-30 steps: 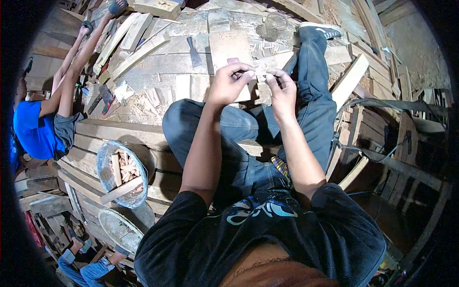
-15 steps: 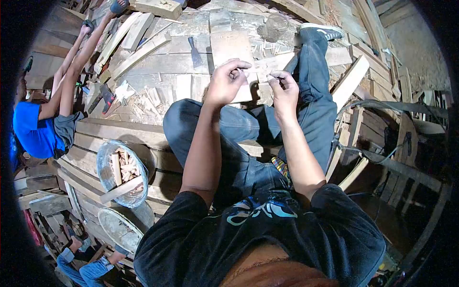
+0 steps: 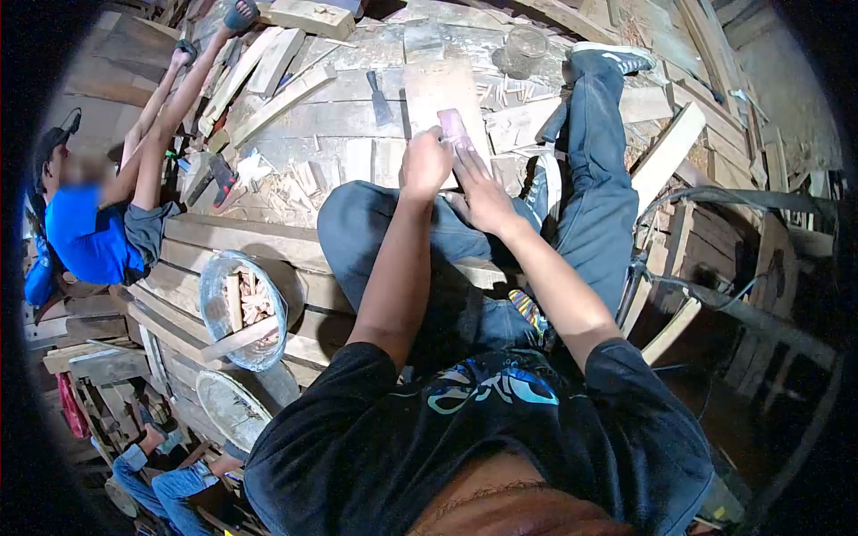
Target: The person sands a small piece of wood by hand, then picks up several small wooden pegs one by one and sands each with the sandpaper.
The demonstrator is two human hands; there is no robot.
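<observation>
A pale wooden board (image 3: 438, 85) lies in front of my crossed leg. On it rests a flat pinkish strip (image 3: 454, 123), its near end covered by my fingers. My left hand (image 3: 425, 166) is curled closed at the strip's left side; what its fingers hold is hidden. My right hand (image 3: 485, 195) lies low over the board with its fingers stretched out together, the tips on the strip's near end. A dark flat-bladed tool (image 3: 380, 100) lies left of the board.
A bucket (image 3: 284, 308) of small wood pieces stands at left, a second bucket (image 3: 223, 397) beside it. Thin offcuts (image 3: 509, 93) and a glass jar (image 3: 525, 49) are beyond my hands. A person in blue (image 3: 85, 232) sits at left; another person's jeans (image 3: 183, 491) show lower left.
My hands were apart with fingertips pinched above the board; now they are together, lower, at the pinkish strip, which was not visible before. My right hand's fingers have straightened. The view has shifted slightly.
</observation>
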